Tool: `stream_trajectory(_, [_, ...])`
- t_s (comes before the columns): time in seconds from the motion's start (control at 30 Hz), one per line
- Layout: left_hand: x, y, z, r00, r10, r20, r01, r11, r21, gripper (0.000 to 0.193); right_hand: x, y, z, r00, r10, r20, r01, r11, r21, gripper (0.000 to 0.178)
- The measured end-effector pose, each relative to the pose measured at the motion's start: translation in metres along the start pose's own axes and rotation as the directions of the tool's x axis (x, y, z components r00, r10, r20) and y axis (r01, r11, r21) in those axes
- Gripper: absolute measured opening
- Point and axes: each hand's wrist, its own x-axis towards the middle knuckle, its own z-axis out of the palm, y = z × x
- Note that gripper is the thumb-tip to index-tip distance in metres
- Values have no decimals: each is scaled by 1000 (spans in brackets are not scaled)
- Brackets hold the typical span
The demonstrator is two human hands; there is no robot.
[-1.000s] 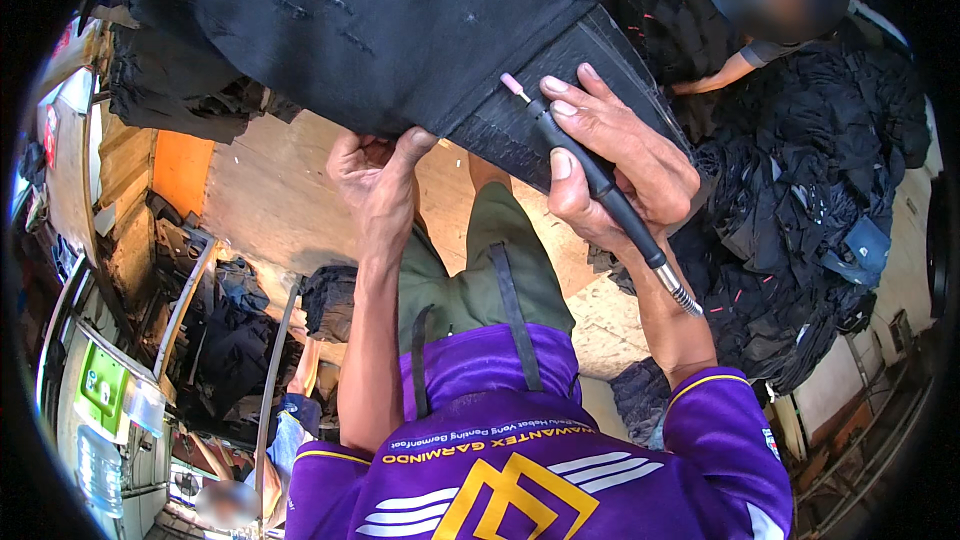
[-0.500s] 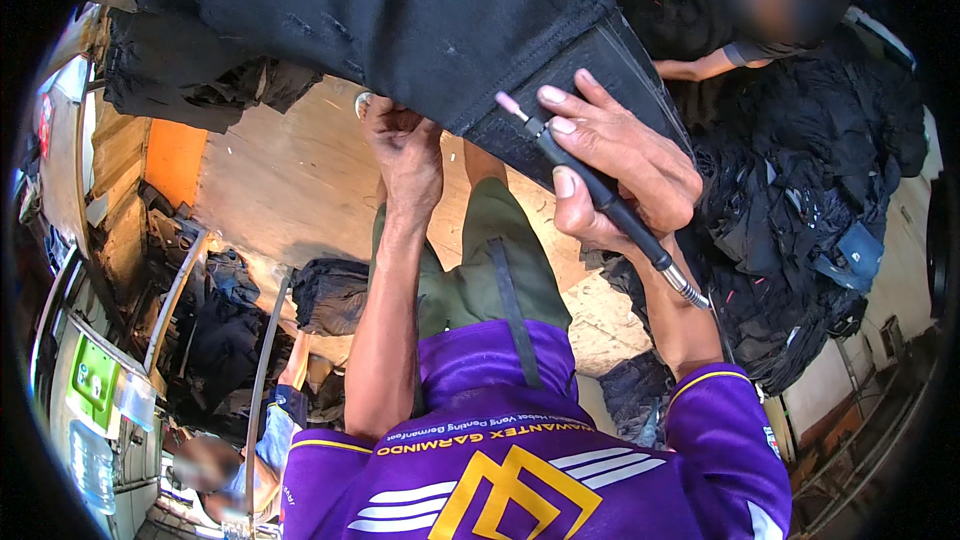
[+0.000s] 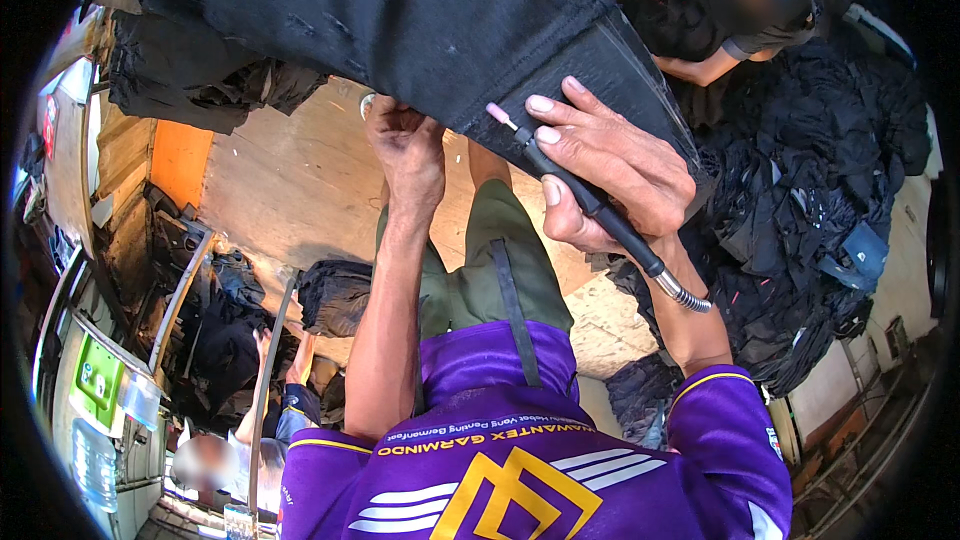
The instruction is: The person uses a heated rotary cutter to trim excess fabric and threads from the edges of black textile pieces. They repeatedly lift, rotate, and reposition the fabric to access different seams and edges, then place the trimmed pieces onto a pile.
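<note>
A black garment [image 3: 400, 20] is stretched out in front of me, high in the view. My left hand [image 3: 405, 145] grips its lower edge from underneath. My right hand [image 3: 610, 170] presses on the garment's hem and holds a black pen-shaped tool [image 3: 580, 195] with a pink tip and a metal hose at its rear end. The tip lies against the cloth near my fingertips.
A large heap of black garments [image 3: 820, 210] lies at the right, with another person [image 3: 740, 10] bent over it at the top right. Below are a wooden floor [image 3: 270, 190], a dark bundle [image 3: 335, 295], and a second person [image 3: 230, 450] at the lower left by a green machine [image 3: 95, 380].
My left hand has moved up and right along the garment's edge, closer to my right hand. The right hand and the tool have stayed on the hem.
</note>
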Motion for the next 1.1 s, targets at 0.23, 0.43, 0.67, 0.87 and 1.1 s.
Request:
stream_trajectory(0.23, [0,-4,-8,999,-22,-42,27,992,121,43,1,0,-1,999,28,-41,-29,999,-29,30])
stream_trajectory(0.43, [1,-6,-12,998,37,47,-40,997,62,44,0,3,-2,995,38,-90,-43,998,-46,29])
stream_trajectory(0.67, [3,-6,-13,998,38,52,-42,996,74,43,0,6,-2,986,49,-161,-63,995,-81,27])
stream_trajectory(0.87, [1,-8,-12,999,31,24,-32,998,58,42,0,1,-3,998,34,-50,-36,998,-42,27])
stream_trajectory(1.1, [-1,-6,-12,1000,16,17,-18,997,75,42,2,2,0,999,-17,43,15,999,32,29])
